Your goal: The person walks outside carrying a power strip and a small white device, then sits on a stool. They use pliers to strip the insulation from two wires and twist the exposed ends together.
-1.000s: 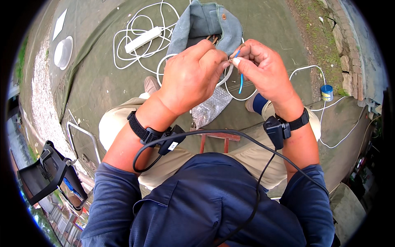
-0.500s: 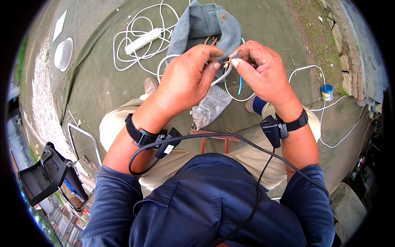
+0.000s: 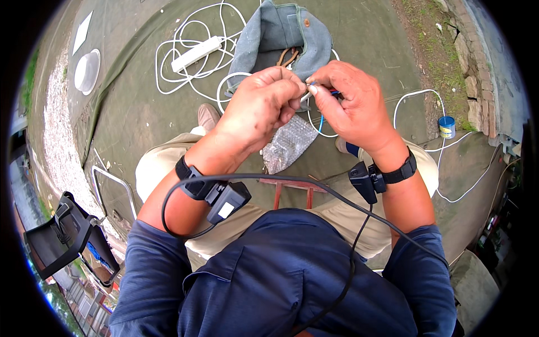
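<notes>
In front of the grey cloth bag [image 3: 315,42], my left hand [image 3: 259,106] and my right hand [image 3: 355,104] meet fingertip to fingertip. Both are closed in a pinch on the stripped end of an electrical wire, which my fingers mostly cover. Below my right fingers hangs a blue insulated wire [image 3: 321,124], and a bit of red shows near the same fingers. A white cable [image 3: 233,77] curves out from behind my left hand. Brown handles [image 3: 288,57] stick up from inside the bag. Under my hands lies a piece of bubble wrap [image 3: 289,145].
A white power strip [image 3: 196,54] sits in coiled cable at the far left. Red wooden bars [image 3: 293,184] show between my legs. At the right, a blue can [image 3: 447,127] has cable beside it. A black chair [image 3: 59,238] stands left; a black cord [image 3: 337,194] crosses my lap.
My left hand has turned and moved right, its fingers now closing on the wire end beside my right fingertips. The blue wire hangs slightly further left, partly hidden.
</notes>
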Demonstrator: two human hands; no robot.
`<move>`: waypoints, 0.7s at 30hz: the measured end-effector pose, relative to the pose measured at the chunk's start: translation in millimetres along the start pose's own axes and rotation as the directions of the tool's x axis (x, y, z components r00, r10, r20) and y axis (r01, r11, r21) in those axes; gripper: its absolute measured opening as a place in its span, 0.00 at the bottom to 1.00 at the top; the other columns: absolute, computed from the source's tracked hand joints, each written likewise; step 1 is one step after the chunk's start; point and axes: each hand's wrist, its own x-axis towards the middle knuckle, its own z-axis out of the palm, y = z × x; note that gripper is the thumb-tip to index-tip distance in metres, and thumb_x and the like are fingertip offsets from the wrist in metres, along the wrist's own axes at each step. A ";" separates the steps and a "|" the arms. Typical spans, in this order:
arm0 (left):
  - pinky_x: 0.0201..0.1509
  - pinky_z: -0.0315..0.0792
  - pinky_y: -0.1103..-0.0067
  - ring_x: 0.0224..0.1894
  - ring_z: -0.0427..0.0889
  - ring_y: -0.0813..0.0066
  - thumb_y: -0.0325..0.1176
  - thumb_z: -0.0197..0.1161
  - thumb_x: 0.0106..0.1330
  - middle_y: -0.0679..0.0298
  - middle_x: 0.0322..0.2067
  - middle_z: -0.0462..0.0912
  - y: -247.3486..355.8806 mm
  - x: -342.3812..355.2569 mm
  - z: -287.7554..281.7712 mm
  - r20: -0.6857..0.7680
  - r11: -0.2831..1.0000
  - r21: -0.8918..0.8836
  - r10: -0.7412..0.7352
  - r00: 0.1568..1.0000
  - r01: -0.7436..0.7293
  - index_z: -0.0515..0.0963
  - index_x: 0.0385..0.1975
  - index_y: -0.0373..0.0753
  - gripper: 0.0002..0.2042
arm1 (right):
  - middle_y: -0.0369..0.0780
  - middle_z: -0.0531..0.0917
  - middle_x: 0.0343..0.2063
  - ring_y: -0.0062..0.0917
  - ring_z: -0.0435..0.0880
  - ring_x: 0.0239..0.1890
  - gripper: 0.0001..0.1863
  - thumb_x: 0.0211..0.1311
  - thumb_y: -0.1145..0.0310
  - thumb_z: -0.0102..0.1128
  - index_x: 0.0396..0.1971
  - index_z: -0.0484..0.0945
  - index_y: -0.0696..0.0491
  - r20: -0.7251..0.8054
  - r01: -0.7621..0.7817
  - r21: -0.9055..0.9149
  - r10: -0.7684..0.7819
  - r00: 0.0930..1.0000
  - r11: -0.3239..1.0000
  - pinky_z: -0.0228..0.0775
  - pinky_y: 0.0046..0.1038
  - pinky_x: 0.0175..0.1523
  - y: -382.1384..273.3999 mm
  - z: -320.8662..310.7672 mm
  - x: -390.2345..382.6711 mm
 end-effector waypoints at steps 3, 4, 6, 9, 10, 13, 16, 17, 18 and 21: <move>0.23 0.61 0.85 0.23 0.70 0.83 0.29 0.62 0.68 0.71 0.27 0.75 3.4 2.9 2.9 0.021 0.984 -0.130 -0.117 0.993 0.118 0.76 0.35 0.37 0.03 | 0.42 0.82 0.29 0.33 0.82 0.30 0.03 0.57 0.76 0.61 0.30 0.78 0.59 -0.024 0.042 -0.055 -0.044 0.999 0.998 0.74 0.29 0.37 2.7 -1.5 -1.5; 0.23 0.61 0.85 0.24 0.70 0.83 0.29 0.63 0.68 0.71 0.27 0.75 6.3 2.1 5.9 -0.006 0.992 -0.076 -0.105 0.994 0.104 0.76 0.36 0.37 0.04 | 0.42 0.82 0.28 0.33 0.82 0.30 0.03 0.57 0.76 0.61 0.30 0.78 0.59 -0.031 0.034 -0.043 -0.036 0.999 0.998 0.73 0.29 0.37 3.1 -2.2 -1.7; 0.24 0.64 0.84 0.25 0.73 0.81 0.28 0.65 0.66 0.70 0.28 0.76 4.0 0.8 6.7 -0.049 0.967 0.223 0.140 0.989 -0.125 0.77 0.38 0.37 0.05 | 0.41 0.81 0.27 0.31 0.80 0.28 0.04 0.58 0.75 0.61 0.30 0.77 0.59 -0.035 -0.070 0.070 0.072 0.997 0.995 0.72 0.29 0.35 2.4 -5.2 0.5; 0.25 0.70 0.79 0.25 0.77 0.75 0.26 0.69 0.61 0.67 0.28 0.77 -2.2 0.8 1.2 0.174 0.426 0.732 0.638 0.750 -0.532 0.79 0.40 0.38 0.10 | 0.40 0.79 0.26 0.27 0.77 0.26 0.03 0.58 0.76 0.61 0.30 0.77 0.59 0.018 -0.220 0.236 0.223 0.975 0.947 0.69 0.28 0.33 6.5 -6.1 1.4; 0.25 0.72 0.76 0.25 0.79 0.72 0.27 0.70 0.59 0.66 0.27 0.77 -0.8 4.2 -0.4 0.276 0.230 0.790 0.694 0.665 -0.568 0.79 0.40 0.39 0.10 | 0.40 0.78 0.25 0.26 0.75 0.26 0.03 0.58 0.76 0.60 0.30 0.77 0.60 0.047 -0.274 0.287 0.272 0.961 0.918 0.68 0.27 0.32 8.3 -5.7 0.0; 0.25 0.74 0.72 0.25 0.80 0.62 0.28 0.71 0.56 0.64 0.27 0.76 -0.2 7.5 0.5 0.396 -0.020 0.833 0.719 0.571 -0.553 0.80 0.37 0.42 0.10 | 0.39 0.77 0.24 0.23 0.73 0.25 0.03 0.58 0.76 0.60 0.30 0.76 0.60 0.076 -0.317 0.334 0.310 0.948 0.888 0.66 0.26 0.31 4.8 -7.2 -0.5; 0.25 0.72 0.73 0.24 0.79 0.65 0.27 0.70 0.58 0.64 0.27 0.76 -5.0 11.2 -2.5 0.392 -0.026 0.839 0.720 0.572 -0.543 0.80 0.36 0.40 0.08 | 0.38 0.78 0.25 0.23 0.74 0.26 0.03 0.59 0.76 0.60 0.30 0.76 0.60 0.103 -0.373 0.314 0.359 0.928 0.873 0.67 0.25 0.32 3.7 -7.1 -0.8; 0.25 0.71 0.75 0.24 0.78 0.68 0.26 0.69 0.60 0.64 0.28 0.78 -5.9 10.5 -2.4 0.386 0.004 0.835 0.708 0.591 -0.550 0.79 0.35 0.39 0.07 | 0.39 0.78 0.25 0.24 0.76 0.26 0.03 0.59 0.76 0.60 0.30 0.76 0.59 0.075 -0.322 0.297 0.314 0.946 0.899 0.68 0.26 0.33 3.5 -6.7 -1.1; 0.25 0.70 0.77 0.24 0.78 0.71 0.26 0.68 0.62 0.64 0.29 0.79 -6.4 9.5 -1.9 0.380 0.034 0.831 0.696 0.610 -0.556 0.78 0.35 0.38 0.06 | 0.39 0.79 0.26 0.26 0.77 0.27 0.03 0.59 0.76 0.60 0.30 0.77 0.59 0.048 -0.270 0.278 0.267 0.962 0.922 0.69 0.27 0.34 3.4 -5.5 -1.6; 0.24 0.67 0.81 0.23 0.75 0.78 0.30 0.64 0.68 0.67 0.27 0.78 -7.6 -1.2 9.4 -0.037 0.852 0.480 0.260 0.965 -0.211 0.77 0.35 0.37 0.05 | 0.42 0.81 0.28 0.31 0.81 0.29 0.03 0.58 0.76 0.61 0.31 0.77 0.59 -0.022 -0.039 0.043 0.040 0.999 0.998 0.73 0.29 0.36 2.3 -2.6 -0.6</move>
